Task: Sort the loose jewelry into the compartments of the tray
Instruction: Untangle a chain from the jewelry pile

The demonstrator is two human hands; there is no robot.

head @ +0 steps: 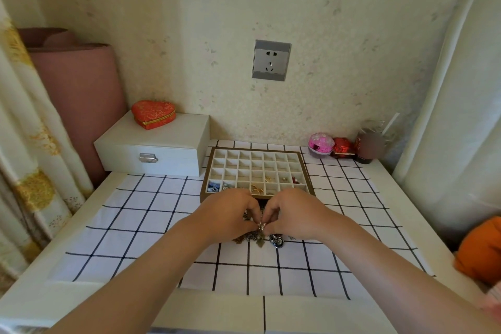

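A brown tray (pixel 305 168) with many small white compartments stands at the back of the checked cloth. Its front rows hold a few pieces: blue ones at the left, gold rings (pixel 257 190) in the middle, a red piece at the right. Just in front of the tray lies a pile of loose jewelry (pixel 276 241), mostly hidden under my hands. My left hand (pixel 229 214) and my right hand (pixel 294 214) meet over the pile. Both pinch a small silvery piece (pixel 260 226) between their fingertips.
A white jewelry box (pixel 154 146) with a red heart-shaped case (pixel 153 114) on top sits at the back left. Small pink and red round boxes (pixel 321 143) stand at the back right by the wall. An orange object (pixel 482 249) lies beyond the table's right edge.
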